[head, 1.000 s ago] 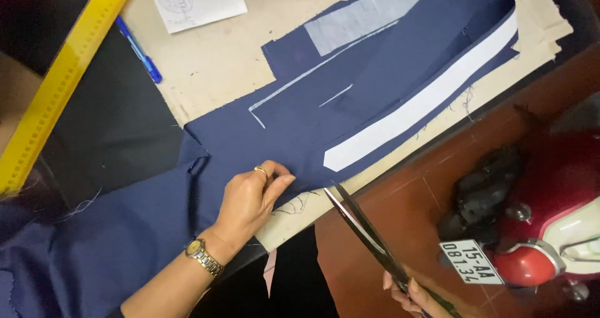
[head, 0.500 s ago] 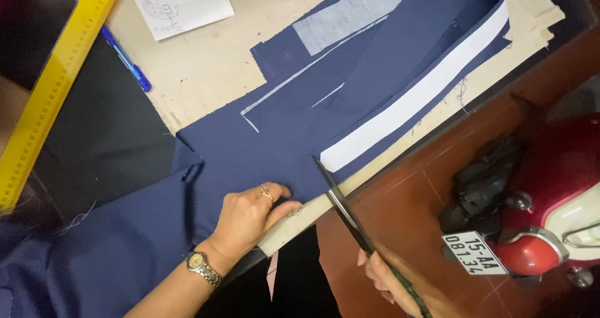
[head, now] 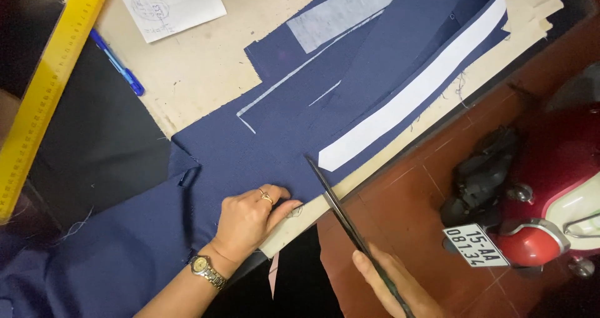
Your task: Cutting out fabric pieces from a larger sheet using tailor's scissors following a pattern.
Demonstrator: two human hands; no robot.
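Steel scissors [head: 340, 215] sit gripped in the right hand [head: 390, 287], blades reaching onto the navy fabric [head: 262, 149] at the surface [head: 206, 74] edge. Just beside them, the left hand [head: 250, 221] presses flat, fingers spread (ring and watch showing). Farther off lie a white strip [head: 412, 96], blue pen [head: 117, 63] and yellow ruler [head: 47, 87].

Yellow ruler [head: 47, 87] along the table's left edge, blue pen [head: 117, 62] just beside it. White paper [head: 172, 7] at top. Red scooter [head: 550, 199] on the tiled floor [head: 400, 218].
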